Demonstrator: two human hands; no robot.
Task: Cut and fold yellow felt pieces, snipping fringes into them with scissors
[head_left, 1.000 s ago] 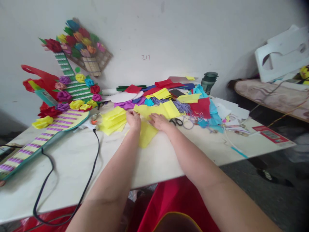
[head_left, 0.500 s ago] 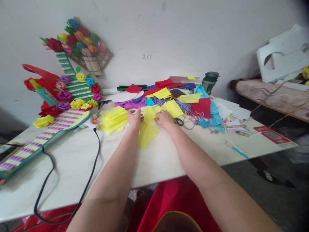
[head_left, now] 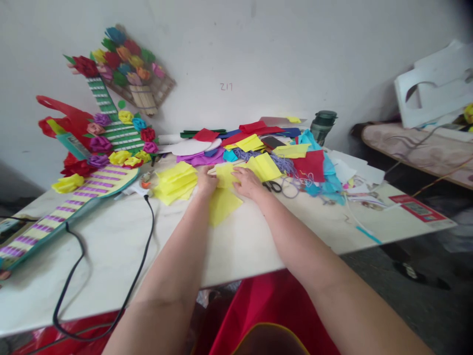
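A small yellow crepe-paper piece (head_left: 224, 176) lies between my two hands over the table. My left hand (head_left: 207, 181) is closed at its left edge, thumb and fingers touching the paper. From the other side my right hand (head_left: 248, 183) grips its right edge with bent fingers. Below them a larger yellow sheet (head_left: 224, 207) lies flat on the tabletop. Just left of my left hand is a stack of yellow sheets (head_left: 173, 182). Behind my right hand sits a folded yellow piece (head_left: 263, 167), with black-handled scissors (head_left: 272, 186) beside it.
A flower-covered guitar-shaped craft (head_left: 114, 135) stands on the left. A black cable (head_left: 146, 246) loops over the front edge from a white power strip (head_left: 139, 188). Purple yarn (head_left: 284, 163), red paper (head_left: 311, 165) and a dark green bottle (head_left: 323, 125) are at the back right.
My left hand opened briefly, then closed at the small yellow piece's left edge. My right hand went from lying flat to bent fingers on the piece, which now shows shorter between the hands.
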